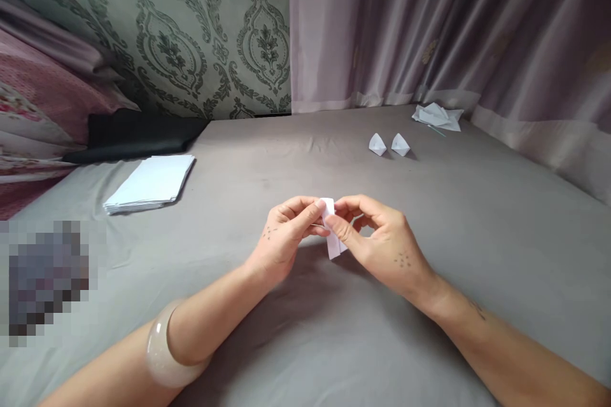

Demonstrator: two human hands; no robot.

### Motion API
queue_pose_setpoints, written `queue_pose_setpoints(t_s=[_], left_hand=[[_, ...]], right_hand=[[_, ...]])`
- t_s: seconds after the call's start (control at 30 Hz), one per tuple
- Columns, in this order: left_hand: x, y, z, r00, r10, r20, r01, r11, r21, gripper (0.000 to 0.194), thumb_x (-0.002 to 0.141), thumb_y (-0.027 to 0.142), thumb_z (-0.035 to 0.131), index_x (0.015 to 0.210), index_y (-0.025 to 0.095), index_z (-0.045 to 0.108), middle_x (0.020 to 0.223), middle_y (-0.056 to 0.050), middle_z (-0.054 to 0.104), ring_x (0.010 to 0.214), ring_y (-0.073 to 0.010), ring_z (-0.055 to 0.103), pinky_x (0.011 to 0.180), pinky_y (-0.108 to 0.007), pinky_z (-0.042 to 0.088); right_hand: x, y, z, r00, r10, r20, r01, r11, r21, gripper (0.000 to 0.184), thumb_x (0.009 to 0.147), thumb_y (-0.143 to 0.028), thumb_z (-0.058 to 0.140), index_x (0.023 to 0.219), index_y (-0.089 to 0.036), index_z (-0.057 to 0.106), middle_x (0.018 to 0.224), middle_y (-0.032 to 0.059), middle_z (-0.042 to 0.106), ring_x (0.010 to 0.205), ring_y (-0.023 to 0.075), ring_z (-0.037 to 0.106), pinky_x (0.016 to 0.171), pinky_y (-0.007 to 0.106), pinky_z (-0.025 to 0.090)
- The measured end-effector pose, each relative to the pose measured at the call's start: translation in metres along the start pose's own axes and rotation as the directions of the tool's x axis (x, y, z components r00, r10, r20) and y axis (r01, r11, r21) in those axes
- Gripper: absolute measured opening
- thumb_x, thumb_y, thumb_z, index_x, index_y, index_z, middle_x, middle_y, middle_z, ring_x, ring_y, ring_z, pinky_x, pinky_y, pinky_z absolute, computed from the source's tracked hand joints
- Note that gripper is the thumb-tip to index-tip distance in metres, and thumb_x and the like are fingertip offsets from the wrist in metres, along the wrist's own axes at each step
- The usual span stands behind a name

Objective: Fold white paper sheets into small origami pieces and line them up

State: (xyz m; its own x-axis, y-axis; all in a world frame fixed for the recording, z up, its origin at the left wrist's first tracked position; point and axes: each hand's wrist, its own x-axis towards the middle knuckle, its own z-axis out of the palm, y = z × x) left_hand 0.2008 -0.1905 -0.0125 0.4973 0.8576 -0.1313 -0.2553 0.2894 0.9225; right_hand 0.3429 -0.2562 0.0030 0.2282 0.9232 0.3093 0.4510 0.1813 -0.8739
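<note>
A small folded piece of white paper [334,245] is held up between my two hands, above the grey sheet. My left hand [286,232] pinches its upper left part, thumb on the near face. From the other side my right hand [377,238] grips it as well, with the thumb pressed on its front and the fingers curled behind. The lower end of the paper hangs free below the fingers and shows more than one layer. Part of it is hidden by my fingers.
Two small folded paper shapes [377,144] stand farther back on the grey sheet [267,152]. Behind them to the right lies a heap of white paper [436,116]. A stack of white sheets [151,181] is at left, near a black cloth [143,133]. Curtains [372,25] border the back.
</note>
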Motion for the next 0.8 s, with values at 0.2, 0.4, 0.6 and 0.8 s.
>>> queue_pose_setpoints(t_s=[0.2, 0.4, 0.6, 0.8], left_hand=[[-0.004, 0.000, 0.006, 0.999, 0.031, -0.012, -0.030, 0.997, 0.071, 0.019, 0.076, 0.034, 0.073, 0.077, 0.015, 0.070, 0.077, -0.001, 0.066, 0.069, -0.0102, 0.061, 0.065, -0.022, 0.055], [-0.005, 0.001, 0.007, 0.997, 0.024, -0.077, -0.019, 0.997, 0.073, 0.018, 0.077, 0.033, 0.072, 0.074, 0.016, 0.069, 0.074, 0.000, 0.066, 0.067, -0.0093, 0.062, 0.064, -0.021, 0.054], [-0.005, 0.001, 0.007, 0.998, 0.033, -0.045, -0.030, 0.998, 0.057, 0.017, 0.079, 0.033, 0.071, 0.078, 0.016, 0.071, 0.078, -0.001, 0.067, 0.069, -0.0090, 0.062, 0.068, -0.021, 0.054], [-0.005, 0.001, 0.007, 0.997, 0.080, 0.016, -0.081, 0.994, 0.072, 0.016, 0.078, 0.031, 0.072, 0.086, 0.016, 0.073, 0.086, -0.004, 0.071, 0.077, -0.0123, 0.063, 0.073, -0.025, 0.054]], right_hand=[[-0.001, 0.007, 0.007, 0.996, 0.079, -0.034, -0.077, 0.995, 0.058, 0.013, 0.085, -0.034, 0.063, 0.084, -0.021, 0.064, 0.076, -0.0005, 0.068, 0.065, 0.0114, 0.063, 0.058, 0.023, 0.051], [-0.008, 0.011, 0.011, 0.935, -0.333, -0.120, 0.298, 0.923, -0.244, 0.015, 0.087, -0.014, 0.059, 0.099, -0.022, 0.062, 0.085, -0.0002, 0.067, 0.075, 0.0109, 0.062, 0.068, 0.024, 0.051], [-0.007, 0.015, 0.012, 0.895, -0.438, -0.083, 0.386, 0.853, -0.351, 0.022, 0.088, -0.009, 0.057, 0.105, -0.020, 0.066, 0.093, 0.0036, 0.068, 0.084, 0.0132, 0.063, 0.077, 0.027, 0.051], [-0.006, 0.015, 0.011, 0.894, -0.432, -0.117, 0.377, 0.868, -0.323, 0.023, 0.088, -0.010, 0.057, 0.106, -0.019, 0.068, 0.092, 0.0048, 0.068, 0.086, 0.0143, 0.063, 0.078, 0.028, 0.052]])
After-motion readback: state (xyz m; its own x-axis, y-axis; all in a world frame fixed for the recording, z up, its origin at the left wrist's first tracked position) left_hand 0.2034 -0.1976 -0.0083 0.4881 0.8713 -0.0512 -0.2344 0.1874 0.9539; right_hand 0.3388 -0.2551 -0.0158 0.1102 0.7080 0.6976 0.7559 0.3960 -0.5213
